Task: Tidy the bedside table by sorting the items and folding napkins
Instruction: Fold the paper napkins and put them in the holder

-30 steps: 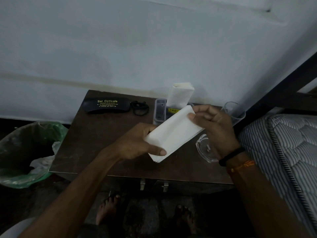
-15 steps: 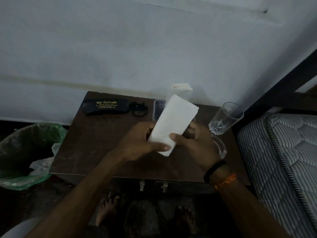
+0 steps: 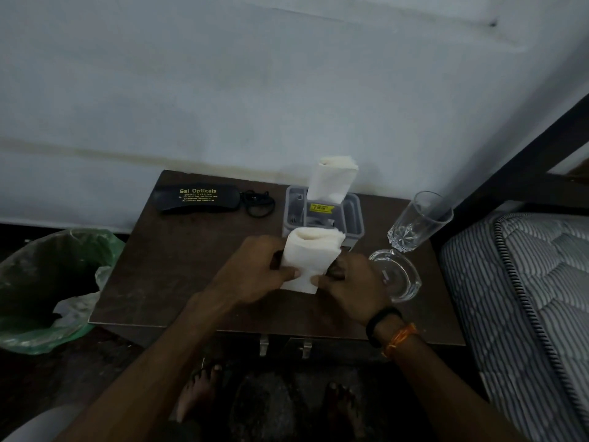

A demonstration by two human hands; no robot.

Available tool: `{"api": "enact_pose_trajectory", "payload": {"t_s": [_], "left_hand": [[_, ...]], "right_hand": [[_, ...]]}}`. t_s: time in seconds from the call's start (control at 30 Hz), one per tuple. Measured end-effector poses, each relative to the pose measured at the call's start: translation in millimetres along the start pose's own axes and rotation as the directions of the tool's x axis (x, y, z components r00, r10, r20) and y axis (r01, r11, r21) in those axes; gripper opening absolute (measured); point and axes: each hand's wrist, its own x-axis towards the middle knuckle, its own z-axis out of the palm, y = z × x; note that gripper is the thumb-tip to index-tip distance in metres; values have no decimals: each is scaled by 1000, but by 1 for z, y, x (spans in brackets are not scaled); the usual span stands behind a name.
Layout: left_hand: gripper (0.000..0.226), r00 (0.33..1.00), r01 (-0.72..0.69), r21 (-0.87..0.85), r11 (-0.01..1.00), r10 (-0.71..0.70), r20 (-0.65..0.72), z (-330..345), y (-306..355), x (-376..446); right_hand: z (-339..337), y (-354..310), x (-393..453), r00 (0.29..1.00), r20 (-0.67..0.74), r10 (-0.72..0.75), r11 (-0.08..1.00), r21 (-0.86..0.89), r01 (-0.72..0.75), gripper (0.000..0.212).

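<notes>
Here, both hands hold one folded white napkin (image 3: 310,258) above the middle of the dark tabletop (image 3: 178,275). The left hand (image 3: 255,275) and right hand (image 3: 349,283) each keep a pinching grip on its lower edge, thumbs in front. Behind it, a second napkin (image 3: 333,180) stands upright in a grey plastic box (image 3: 353,215). A glasses case (image 3: 199,199) lies at the rear left; a drinking glass (image 3: 417,221) and a glass dish (image 3: 398,277) sit to the right.
</notes>
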Motion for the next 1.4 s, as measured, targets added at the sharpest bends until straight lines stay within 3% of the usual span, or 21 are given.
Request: {"api": "enact_pose_trajectory", "payload": {"t_s": [0.17, 0.3, 0.4, 0.53, 0.67, 0.73, 0.8, 1.03, 1.13, 1.27, 1.4], "left_hand": [[47, 991, -67, -159, 985, 47, -126, -9, 8, 4], [42, 954, -136, -221, 966, 67, -293, -19, 23, 14], [40, 937, -148, -243, 959, 57, -345, -20, 29, 24], [37, 911, -168, -192, 967, 78, -405, -15, 31, 34], [31, 849, -260, 5, 966, 231, -474, -10, 33, 41], [19, 835, -297, 58, 953, 289, -468, -7, 32, 45], [23, 834, -313, 96, 945, 322, -449, -4, 32, 48], [22, 839, -265, 150, 952, 305, -450, 0, 31, 55], [21, 843, -253, 146, 956, 292, -452, 3, 32, 57], [17, 857, -210, 178, 961, 269, -439, 8, 34, 62], [16, 857, -181, 225, 958, 265, -441, 12, 35, 65]], "right_hand": [[-11, -7, 4, 989, -85, -117, 993, -11, 117, 35], [-26, -16, 12, 978, -144, -149, 975, 146, 170, 29], [-35, -17, 25, 971, -206, -123, 949, 263, 176, 29], [-39, -16, 39, 962, -257, -96, 943, 286, 170, 23], [-37, -15, 47, 939, -336, -72, 951, 259, 166, 19], [-38, -15, 49, 922, -381, -61, 950, 263, 171, 23], [-39, -14, 52, 915, -403, -36, 945, 284, 162, 31], [-34, -11, 53, 912, -411, 11, 957, 267, 109, 52], [-34, -10, 54, 910, -415, 11, 979, 191, 75, 46], [-33, -13, 54, 867, -493, -70, 998, -34, 61, 27], [-31, -15, 57, 868, -494, -54, 998, -42, 39, 24]]}}
